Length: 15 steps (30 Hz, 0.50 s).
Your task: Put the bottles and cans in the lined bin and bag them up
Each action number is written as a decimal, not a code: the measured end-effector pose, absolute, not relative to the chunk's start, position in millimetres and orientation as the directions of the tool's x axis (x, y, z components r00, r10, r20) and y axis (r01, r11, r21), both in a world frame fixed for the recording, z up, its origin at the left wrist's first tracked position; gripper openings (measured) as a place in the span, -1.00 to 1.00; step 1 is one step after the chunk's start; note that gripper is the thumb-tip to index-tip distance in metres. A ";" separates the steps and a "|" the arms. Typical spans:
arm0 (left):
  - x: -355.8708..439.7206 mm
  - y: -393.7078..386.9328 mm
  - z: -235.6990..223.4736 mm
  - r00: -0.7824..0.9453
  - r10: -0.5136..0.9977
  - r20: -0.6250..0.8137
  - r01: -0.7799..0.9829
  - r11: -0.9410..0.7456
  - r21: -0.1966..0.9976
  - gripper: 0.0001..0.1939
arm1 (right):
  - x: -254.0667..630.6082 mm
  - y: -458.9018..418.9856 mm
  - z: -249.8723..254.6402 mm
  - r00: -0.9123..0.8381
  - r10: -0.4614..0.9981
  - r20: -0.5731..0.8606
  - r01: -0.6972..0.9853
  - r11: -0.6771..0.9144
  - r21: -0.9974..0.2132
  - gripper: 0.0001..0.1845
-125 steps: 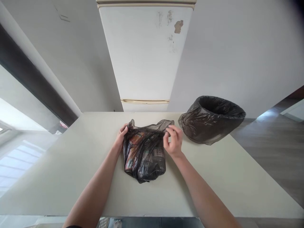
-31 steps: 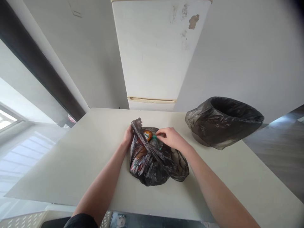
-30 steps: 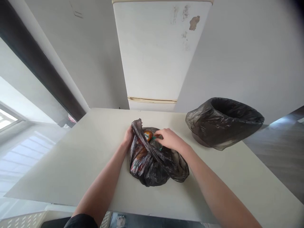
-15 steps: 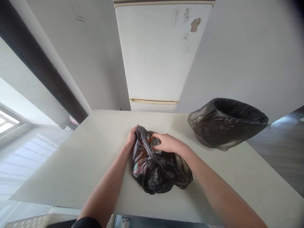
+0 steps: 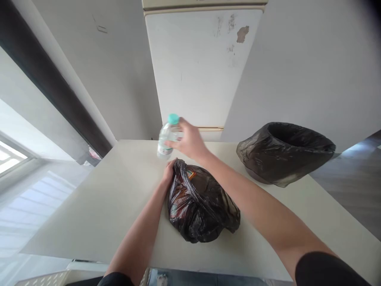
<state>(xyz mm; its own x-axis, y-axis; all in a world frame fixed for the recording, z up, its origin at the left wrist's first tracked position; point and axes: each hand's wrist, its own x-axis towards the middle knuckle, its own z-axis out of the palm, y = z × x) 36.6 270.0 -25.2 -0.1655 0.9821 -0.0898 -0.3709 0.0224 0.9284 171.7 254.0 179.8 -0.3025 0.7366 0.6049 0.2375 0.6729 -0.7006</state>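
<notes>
My right hand (image 5: 192, 141) grips a clear plastic bottle (image 5: 164, 140) with a turquoise cap, held above the far side of the table. The bottle leans slightly and is a little blurred. At the far left edge of a black plastic bag (image 5: 205, 210), my left hand (image 5: 169, 171) is closed on the bag's rim. The bag sits on the table and bulges with contents. Through its opening shows an orange and green wrapper (image 5: 190, 174); red and brown packaging shows through the thin plastic. The rest of the contents is hidden.
On the right of the white table (image 5: 125, 206) stands a bin lined with a black bag (image 5: 285, 155), its mouth open. A white fridge (image 5: 199, 75) stands behind the table. A cream plastic basket (image 5: 44, 278) is at the near left, below the table edge.
My right hand has come up out of the bag, bringing the bottle upward and to the left. My left hand stays on the bag's rim.
</notes>
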 end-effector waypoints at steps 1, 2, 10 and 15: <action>36.4 269.8 -24.9 -0.162 0.983 -0.086 -0.361 0.023 0.932 -0.69 | 150.9 268.6 172.6 -0.339 0.747 0.572 0.278 0.660 -0.698 -0.26; 36.3 269.5 -24.7 -0.160 0.983 -0.084 -0.349 0.023 0.937 -0.70 | 131.2 281.8 164.8 -0.373 0.751 0.545 0.312 0.654 -0.689 -0.30; 32.2 268.4 -28.6 -0.207 0.975 -0.081 -0.283 0.019 0.959 -0.88 | 34.2 324.4 119.2 -0.529 0.734 0.426 0.435 0.666 -0.607 -0.30; 28.9 270.8 -26.0 -0.216 0.973 -0.083 -0.243 0.029 0.970 -0.86 | 15.2 331.0 101.1 -0.573 0.733 0.367 0.476 0.662 -0.578 -0.27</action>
